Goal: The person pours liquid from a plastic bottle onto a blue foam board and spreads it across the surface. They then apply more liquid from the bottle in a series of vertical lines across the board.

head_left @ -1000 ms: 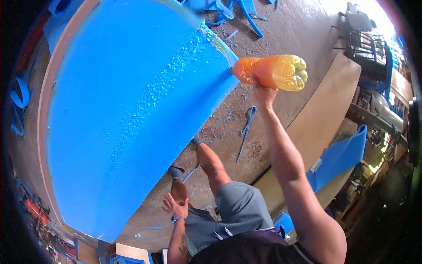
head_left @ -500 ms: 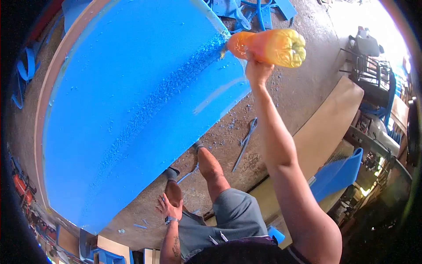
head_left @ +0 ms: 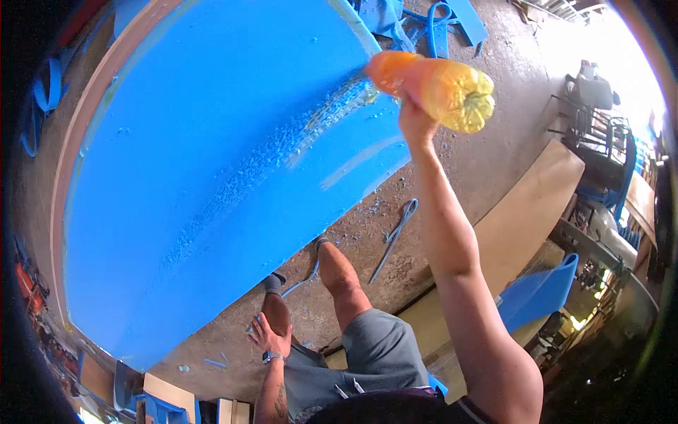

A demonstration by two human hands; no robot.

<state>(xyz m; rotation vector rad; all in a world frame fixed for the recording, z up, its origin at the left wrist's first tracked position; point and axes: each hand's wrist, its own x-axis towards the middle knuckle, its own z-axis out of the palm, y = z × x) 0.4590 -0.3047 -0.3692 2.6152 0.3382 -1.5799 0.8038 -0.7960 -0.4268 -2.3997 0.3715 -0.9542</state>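
My right hand (head_left: 418, 121) is wrapped round a plastic bottle (head_left: 446, 88) of orange-yellow liquid, held tilted with its base toward the right. The bottle's neck end is over the far right edge of a large blue sheet (head_left: 176, 113). A band of blue crumbs (head_left: 244, 166) runs diagonally across this sheet, and its upper part looks wet and yellowish near the bottle's mouth. The mouth itself is hard to make out. My left hand (head_left: 270, 336), with a watch at the wrist, rests on my leg with its fingers spread.
A brownish rim (head_left: 60, 177) borders the blue sheet on the left. Blue offcuts (head_left: 441, 28) lie on the floor beyond it, and a looped strip (head_left: 395, 237) lies near my feet. A long tan board (head_left: 530, 205) and a curved blue piece (head_left: 540, 290) are at the right.
The bottle has tilted slightly and turned its base downward. A wet yellowish streak now shows on the upper crumbs. The view has shifted a little; my left hand stays on my leg.
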